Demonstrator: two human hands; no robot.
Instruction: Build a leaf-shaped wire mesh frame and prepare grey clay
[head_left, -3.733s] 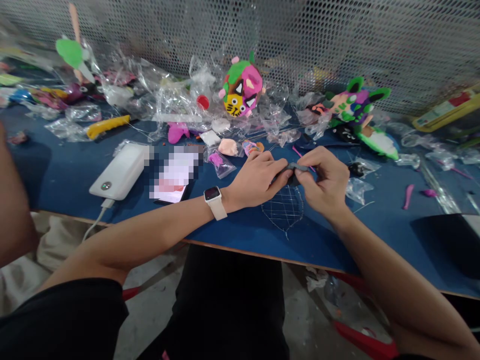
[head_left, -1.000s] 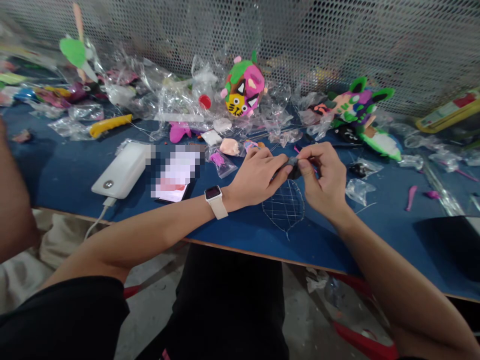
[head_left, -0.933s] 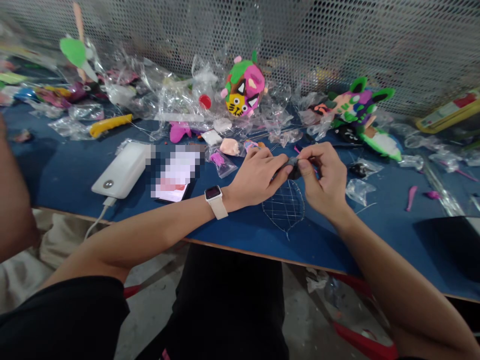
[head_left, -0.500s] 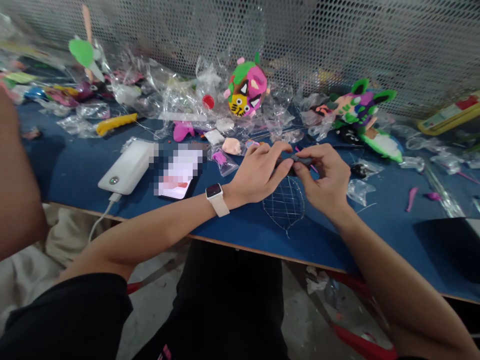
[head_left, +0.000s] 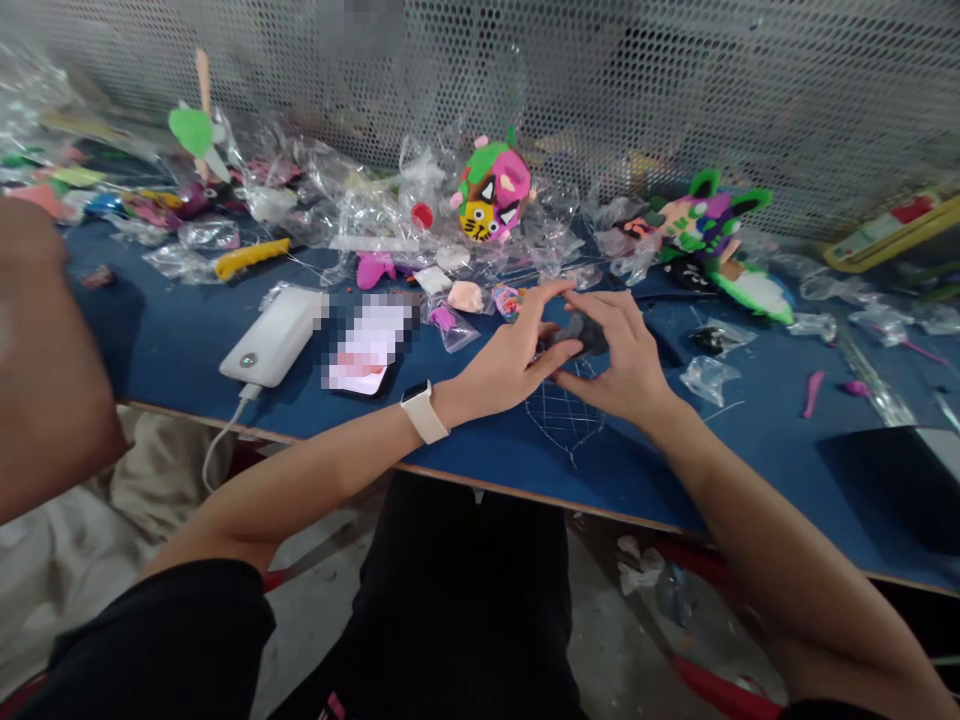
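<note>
Between my two hands sits a lump of dark grey modelling clay [head_left: 586, 334], just above the table. My left hand [head_left: 517, 345], with a pale-strapped watch [head_left: 424, 411] on its wrist, curls its thumb and fingers around the lump's left side. From the right, my right hand [head_left: 626, 360] grips the same clay with curved fingers and thumb. Below them a leaf-shaped wire mesh frame [head_left: 566, 415] lies on the blue table, its upper part hidden by my hands. A small bag with multicoloured clay [head_left: 508, 300] lies just beyond my left fingers.
A white power bank [head_left: 275, 337] with a cable and a phone [head_left: 373, 345] lie to the left. Behind stand a colourful clay cat head [head_left: 493, 195] and a green-eared clay figure [head_left: 701, 220] among plastic bags. Another person's arm [head_left: 56, 370] is at far left.
The pinching fingers have opened wider and now cup the grey clay from both sides. The view has shifted slightly; the other person's arm at left reaches further into view.
</note>
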